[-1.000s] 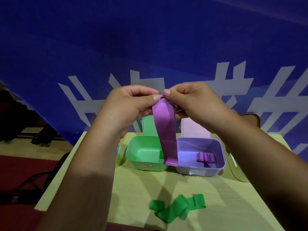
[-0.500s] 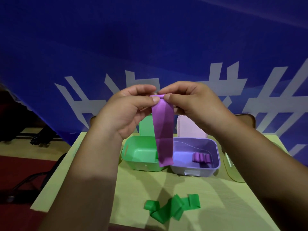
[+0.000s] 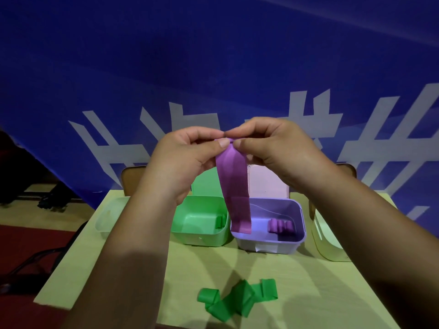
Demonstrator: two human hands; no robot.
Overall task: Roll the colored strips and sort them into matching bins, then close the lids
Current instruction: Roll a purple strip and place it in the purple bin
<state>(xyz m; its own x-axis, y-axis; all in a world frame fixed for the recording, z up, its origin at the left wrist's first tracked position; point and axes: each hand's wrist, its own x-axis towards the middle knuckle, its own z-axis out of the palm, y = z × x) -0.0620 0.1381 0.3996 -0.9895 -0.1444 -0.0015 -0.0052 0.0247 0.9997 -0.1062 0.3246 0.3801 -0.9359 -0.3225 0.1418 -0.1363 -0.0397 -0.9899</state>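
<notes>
My left hand (image 3: 187,157) and my right hand (image 3: 273,150) are raised above the table and pinch the top end of a purple strip (image 3: 235,191) between thumbs and forefingers. A small roll has formed at that top end, and the rest hangs down in front of the bins. Below stands the green bin (image 3: 202,236) with a green roll (image 3: 220,221) inside, its lid upright behind. Beside it on the right is the purple bin (image 3: 299,236) holding several purple rolls (image 3: 280,226), its pale lid also raised. A loose green strip (image 3: 237,299) lies crumpled near the table's front.
A pale bin (image 3: 104,219) sits at the table's left, partly behind my left forearm. Another pale bin (image 3: 325,243) stands at the right. The yellow-green table (image 3: 297,293) ends close to me and at the left. A blue banner hangs behind it.
The hanging part of the purple strip has grown shorter as my fingers wind its top end. Both hands stayed raised together over the bins.
</notes>
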